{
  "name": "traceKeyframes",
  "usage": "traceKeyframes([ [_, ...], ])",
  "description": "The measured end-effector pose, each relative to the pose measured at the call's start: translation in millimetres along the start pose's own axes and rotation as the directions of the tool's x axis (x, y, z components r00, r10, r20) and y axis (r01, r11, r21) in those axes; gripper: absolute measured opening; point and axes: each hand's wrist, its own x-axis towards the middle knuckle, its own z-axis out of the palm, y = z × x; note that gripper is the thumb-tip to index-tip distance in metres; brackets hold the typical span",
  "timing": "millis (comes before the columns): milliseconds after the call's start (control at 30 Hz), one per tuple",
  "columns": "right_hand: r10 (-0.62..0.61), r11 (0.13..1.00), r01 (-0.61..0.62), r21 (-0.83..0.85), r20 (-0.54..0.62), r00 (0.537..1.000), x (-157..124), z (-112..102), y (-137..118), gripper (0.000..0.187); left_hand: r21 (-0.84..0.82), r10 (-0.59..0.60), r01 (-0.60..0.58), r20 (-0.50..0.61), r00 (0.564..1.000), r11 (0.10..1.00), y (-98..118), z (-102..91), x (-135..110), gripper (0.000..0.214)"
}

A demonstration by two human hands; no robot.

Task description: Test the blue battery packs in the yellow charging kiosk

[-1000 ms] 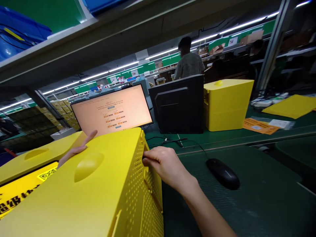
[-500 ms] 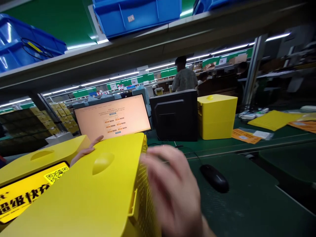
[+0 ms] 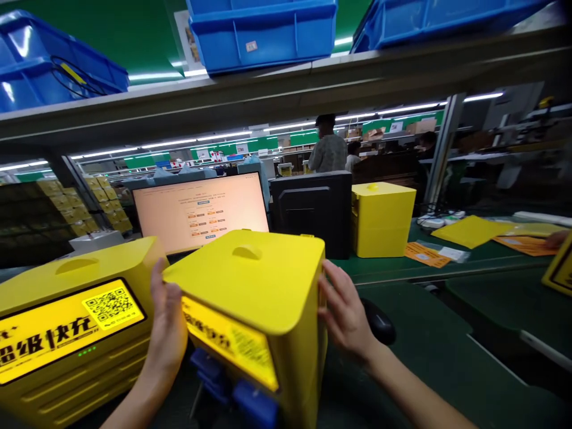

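A yellow charging cabinet (image 3: 263,274) with a domed bump on top and a lit QR-code panel stands in front of me, its panel turned toward the lower left. My left hand (image 3: 167,316) presses its left side, near the front top corner. On the opposite side, my right hand (image 3: 346,307) grips the right edge with bent fingers. Blue pieces (image 3: 254,402) stick out below the panel, blurred. Close to my left hand is a second yellow cabinet (image 3: 98,345) with a lit panel, slots and small green lights.
Behind stand a lit monitor (image 3: 201,208), a black computer case (image 3: 310,214) and another yellow cabinet (image 3: 384,223). A black mouse (image 3: 379,322) lies right of my hand. Orange papers (image 3: 426,254) and a yellow sheet (image 3: 471,231) lie farther right. Blue bins (image 3: 268,36) sit on the overhead shelf.
The near cabinet has turned, so its lit panel now shows, and sits farther right. My left hand has come round to its front left; my right hand, blurred before, now rests on its right side.
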Motion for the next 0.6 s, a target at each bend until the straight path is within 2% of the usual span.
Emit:
traceKeyframes([
  [33, 0.215, 0.97, -0.217, 0.111, 0.029, 0.976, -11, -1, 3, 0.049, -0.045, -0.025, 0.026, 0.028, 0.999, 0.999, -6, -0.2, -7, 0.07],
  [67, 0.393, 0.885, -0.403, 0.232, 0.091, 0.915, -24, 1, 3, 0.048, -0.087, -0.069, 0.075, 0.065, 0.995, 0.993, -12, 1.3, -14, 0.078],
  [100, 0.518, 0.77, -0.538, 0.344, 0.156, 0.841, -38, 5, 0, 0.049, -0.125, -0.13, 0.143, 0.106, 0.986, 0.982, -19, 4.7, -22, 0.085],
  [133, 0.592, 0.66, -0.615, 0.431, 0.205, 0.78, -52, 10, -4, 0.052, -0.159, -0.201, 0.223, 0.143, 0.969, 0.962, -26, 9.6, -29, 0.09],
  [167, 0.634, 0.593, -0.643, 0.484, 0.212, 0.744, -65, 17, -6, 0.057, -0.197, -0.271, 0.301, 0.166, 0.948, 0.933, -33, 15.7, -34, 0.092],
  [200, 0.663, 0.567, -0.651, 0.505, 0.19, 0.724, -77, 25, -6, 0.062, -0.248, -0.323, 0.36, 0.177, 0.93, 0.9, -40, 22.5, -37, 0.092],
  [233, 0.679, 0.576, -0.644, 0.503, 0.143, 0.72, -85, 32, -3, 0.066, -0.307, -0.344, 0.384, 0.177, 0.922, 0.871, -47, 29.6, -39, 0.092],
  [333, 0.68, 0.638, -0.61, 0.471, 0.028, 0.733, -93, 51, 19, 0.075, -0.433, -0.294, 0.328, 0.145, 0.945, 0.84, -64, 48.7, -39, 0.091],
  [433, 0.712, 0.603, -0.633, 0.486, 0.031, 0.702, -89, 61, 40, 0.081, -0.429, -0.202, 0.259, 0.174, 0.964, 0.865, -78, 59.9, -40, 0.089],
  [533, 0.763, 0.565, -0.703, 0.432, 0.051, 0.644, -95, 63, 44, 0.085, -0.346, -0.112, 0.195, 0.246, 0.963, 0.918, -93, 56.4, -49, 0.086],
  [600, 0.788, 0.549, -0.756, 0.357, 0.079, 0.61, -107, 58, 43, 0.087, -0.249, -0.091, 0.162, 0.275, 0.957, 0.955, -102, 41.0, -59, 0.078],
])
